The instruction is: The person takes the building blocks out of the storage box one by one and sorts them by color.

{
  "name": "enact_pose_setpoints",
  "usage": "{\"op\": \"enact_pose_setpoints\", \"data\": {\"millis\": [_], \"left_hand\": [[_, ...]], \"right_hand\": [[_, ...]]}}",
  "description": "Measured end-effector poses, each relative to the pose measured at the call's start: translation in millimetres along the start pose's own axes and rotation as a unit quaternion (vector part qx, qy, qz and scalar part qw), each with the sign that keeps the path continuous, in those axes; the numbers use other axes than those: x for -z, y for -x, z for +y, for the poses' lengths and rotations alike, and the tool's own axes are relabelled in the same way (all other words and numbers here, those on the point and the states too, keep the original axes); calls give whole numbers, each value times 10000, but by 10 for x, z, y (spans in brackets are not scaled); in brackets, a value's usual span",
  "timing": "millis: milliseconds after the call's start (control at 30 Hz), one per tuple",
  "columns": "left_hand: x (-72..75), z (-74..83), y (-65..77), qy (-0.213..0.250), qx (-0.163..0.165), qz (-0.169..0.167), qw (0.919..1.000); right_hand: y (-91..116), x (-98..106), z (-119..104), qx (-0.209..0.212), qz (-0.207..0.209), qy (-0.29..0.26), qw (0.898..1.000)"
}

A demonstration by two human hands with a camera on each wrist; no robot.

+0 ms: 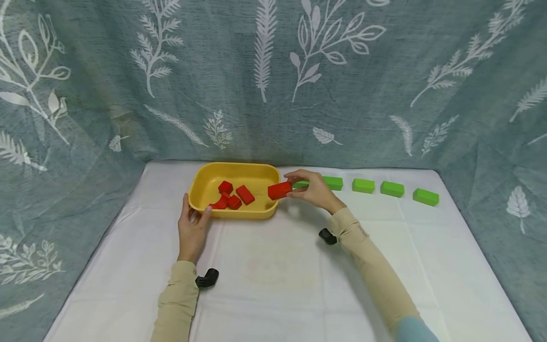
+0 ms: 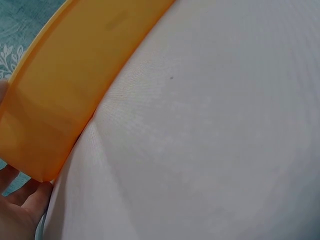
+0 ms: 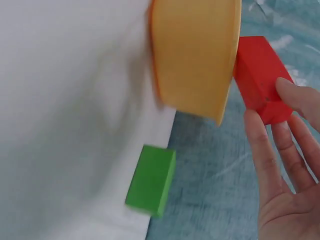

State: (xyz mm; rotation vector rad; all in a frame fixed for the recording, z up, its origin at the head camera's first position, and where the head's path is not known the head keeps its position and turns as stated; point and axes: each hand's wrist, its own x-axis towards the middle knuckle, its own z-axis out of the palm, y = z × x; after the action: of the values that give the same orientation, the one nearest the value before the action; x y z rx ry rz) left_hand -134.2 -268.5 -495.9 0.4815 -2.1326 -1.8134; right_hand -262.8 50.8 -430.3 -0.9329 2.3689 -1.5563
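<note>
A yellow tray (image 1: 260, 176) stands at the back of the table with several red blocks (image 1: 245, 194) lying in it. My left hand (image 1: 192, 233) grips its front left corner, the thumb at the front rim and the fingers along the left side. Between thumb and fingertips, my right hand (image 1: 315, 192) pinches a red block (image 1: 279, 190) at the tray's right rim. In the right wrist view this rectangular block (image 3: 260, 77) is held by one end, its other end at the rim. In the left wrist view the tray's outer wall (image 2: 75, 65) fills the upper left.
A row of green blocks (image 1: 363, 185) runs along the table's back right; one green block (image 1: 301, 184) is partly behind my right hand. White cloth (image 1: 273, 285) covers the table. A patterned green-blue curtain (image 1: 239, 85) hangs behind it. Each wrist carries a black device (image 1: 207, 279).
</note>
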Motion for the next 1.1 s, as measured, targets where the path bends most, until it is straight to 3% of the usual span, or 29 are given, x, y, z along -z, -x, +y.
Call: {"op": "enact_pose_setpoints", "data": {"millis": [233,533,700,1100], "left_hand": [[-8,17,10,34,61,33,10000],[-8,81,21,53,130,-16,9999],[-31,26,11,-22,151,20,9999],[-19,19,10,-6,86,6,10000]], "right_hand": [[142,104,107,2,55,262,9996],[352,209,260,-541,-17,332,9980],[485,209,371,-690,-138,654,9954],[504,174,502,-608,-285,1326,9889]]}}
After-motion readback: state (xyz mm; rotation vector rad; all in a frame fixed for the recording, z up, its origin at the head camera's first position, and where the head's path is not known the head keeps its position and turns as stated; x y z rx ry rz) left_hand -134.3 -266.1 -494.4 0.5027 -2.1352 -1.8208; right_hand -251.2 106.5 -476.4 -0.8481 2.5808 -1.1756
